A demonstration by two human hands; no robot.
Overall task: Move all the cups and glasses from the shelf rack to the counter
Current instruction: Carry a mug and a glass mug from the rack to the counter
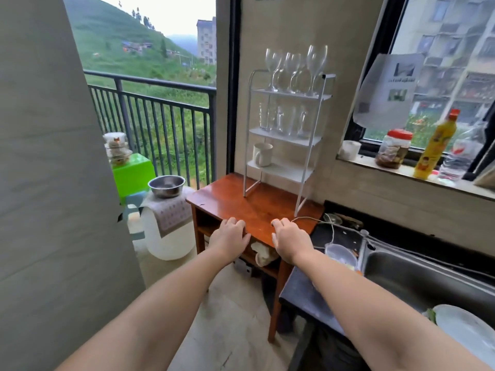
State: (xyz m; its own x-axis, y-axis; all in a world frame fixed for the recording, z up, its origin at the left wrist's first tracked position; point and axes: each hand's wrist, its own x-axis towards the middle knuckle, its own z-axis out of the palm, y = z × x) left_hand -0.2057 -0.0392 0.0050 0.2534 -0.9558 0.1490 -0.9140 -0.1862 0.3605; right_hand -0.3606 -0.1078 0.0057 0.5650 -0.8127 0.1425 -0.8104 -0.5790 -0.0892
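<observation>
Left hand [229,235]: fingers loosely curled, holding nothing, resting at the front edge of the wooden counter [257,203]. Right hand [289,236]: fingers likewise relaxed and spread a little, empty, at the same front edge, near a white cable [312,218]. Both forearms reach forward, palms down, hands apart.

White rack [288,135] stands upright at the back of the counter against the wall, well beyond the hands. Top shelf: wine glasses [294,68], upright, close together. Middle shelf: clear tumblers [284,120], exact count unclear. Bottom shelf: one white mug [262,154] at the left end, handle toward the viewer.

Right of the counter: steel sink [428,277]. Left, on the balcony floor: steel bowl [166,186] on a white jug [168,236].
</observation>
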